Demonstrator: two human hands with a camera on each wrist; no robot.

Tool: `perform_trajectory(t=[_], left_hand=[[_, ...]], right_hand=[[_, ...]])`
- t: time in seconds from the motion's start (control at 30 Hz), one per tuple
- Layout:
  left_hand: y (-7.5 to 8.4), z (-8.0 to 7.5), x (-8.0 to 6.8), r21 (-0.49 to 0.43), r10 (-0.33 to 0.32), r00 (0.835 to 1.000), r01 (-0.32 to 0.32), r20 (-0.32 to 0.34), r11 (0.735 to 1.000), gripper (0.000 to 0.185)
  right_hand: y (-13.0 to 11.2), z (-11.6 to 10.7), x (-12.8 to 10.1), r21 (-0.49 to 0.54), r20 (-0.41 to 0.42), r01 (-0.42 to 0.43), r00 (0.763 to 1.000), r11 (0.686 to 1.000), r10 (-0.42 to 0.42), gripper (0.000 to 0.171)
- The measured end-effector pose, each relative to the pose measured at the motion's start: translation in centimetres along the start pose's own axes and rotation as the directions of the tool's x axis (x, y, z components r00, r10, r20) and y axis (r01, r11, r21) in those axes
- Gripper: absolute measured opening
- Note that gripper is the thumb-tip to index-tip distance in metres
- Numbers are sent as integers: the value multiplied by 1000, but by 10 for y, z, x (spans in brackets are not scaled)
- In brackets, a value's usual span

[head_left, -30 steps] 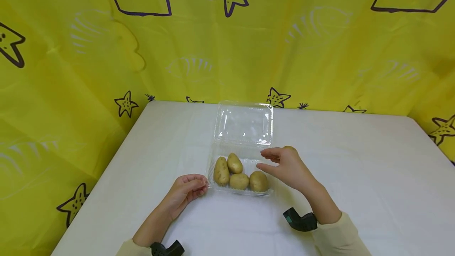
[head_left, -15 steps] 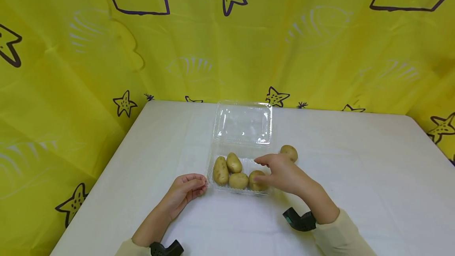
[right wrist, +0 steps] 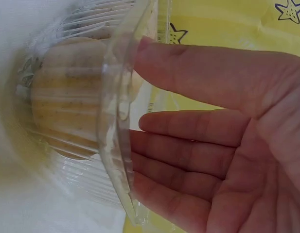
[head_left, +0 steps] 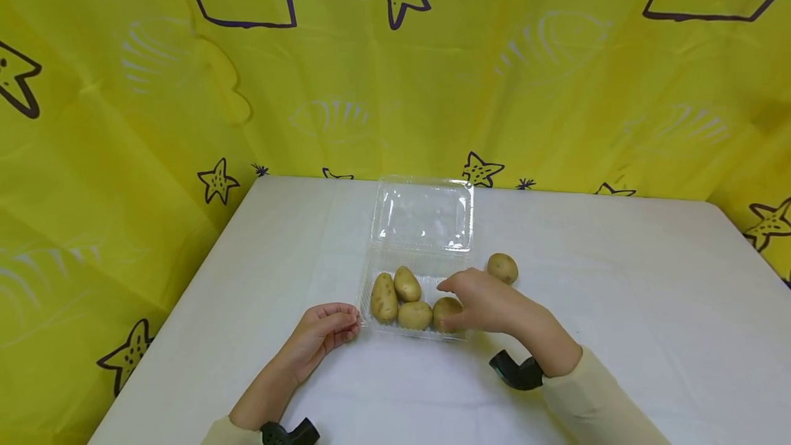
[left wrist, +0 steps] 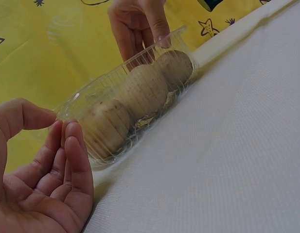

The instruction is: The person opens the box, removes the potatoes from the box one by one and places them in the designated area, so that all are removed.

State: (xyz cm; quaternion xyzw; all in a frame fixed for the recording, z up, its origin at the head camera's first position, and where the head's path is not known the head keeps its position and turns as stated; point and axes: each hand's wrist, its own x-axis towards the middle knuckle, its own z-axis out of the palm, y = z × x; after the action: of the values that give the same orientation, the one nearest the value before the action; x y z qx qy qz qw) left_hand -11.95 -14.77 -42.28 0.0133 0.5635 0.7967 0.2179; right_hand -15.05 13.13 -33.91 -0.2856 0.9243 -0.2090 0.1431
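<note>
A clear plastic clamshell container [head_left: 410, 335] stands on the white table, its lid [head_left: 423, 215] folded back. Several potatoes [head_left: 384, 299] lie in its base. My left hand [head_left: 324, 332] pinches the base's near left rim between thumb and fingers, as the left wrist view [left wrist: 52, 165] shows. Over the right end of the base is my right hand [head_left: 488, 304], thumb and fingers spread apart, partly covering the right-hand potato [head_left: 445, 310]. In the right wrist view its fingers [right wrist: 184, 150] reach past the rim; contact with the potato cannot be made out.
One loose potato [head_left: 502, 268] lies on the table [head_left: 618, 294], right of the container and behind my right hand. A yellow patterned curtain [head_left: 432, 88] hangs along the table's back edge and left side. Each wrist wears a black camera.
My right hand has moved down and nearer to me, over the right-hand potato. The loose potato, mostly hidden before, now shows. The left hand keeps its hold on the container.
</note>
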Motion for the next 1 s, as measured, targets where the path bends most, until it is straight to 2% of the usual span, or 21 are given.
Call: perform_trajectory(t=[0.27,0.53,1.0], left_hand=[[0,0,0,1,-6,1000,6,-1,1000,9],[1,1,-1,-5,-3,1000,3,6,1000,9],[2,2,-1,-10,-2,1000,2,-7,1000,9]], right_hand=[[0,3,4,-39,33,14,999,999,-13,44],[-2,5,6,-98,35,85,996,991,-82,13],[-6,8,9,-90,26,88,996,992,-86,26]])
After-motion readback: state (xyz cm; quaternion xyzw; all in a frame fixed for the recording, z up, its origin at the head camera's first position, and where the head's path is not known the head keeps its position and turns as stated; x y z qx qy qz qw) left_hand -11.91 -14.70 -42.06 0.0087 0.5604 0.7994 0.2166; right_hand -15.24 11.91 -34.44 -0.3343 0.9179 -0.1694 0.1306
